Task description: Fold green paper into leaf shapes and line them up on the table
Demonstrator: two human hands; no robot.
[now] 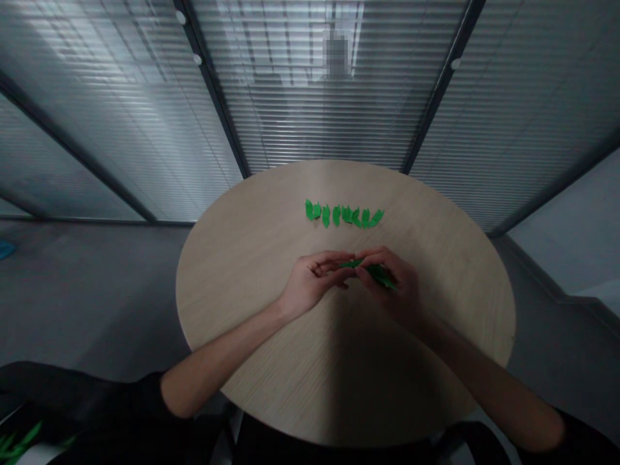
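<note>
Over the middle of a round wooden table, my left hand and my right hand meet, fingers pinched together on a small piece of folded green paper. The paper sticks out between my right fingers; its exact shape is partly hidden. Farther back on the table lies a row of several small folded green paper pieces, apart from both hands.
Glass walls with horizontal blinds and dark frames stand behind the table. Grey floor surrounds it. At the lower left edge some green strips show beside my dark sleeve.
</note>
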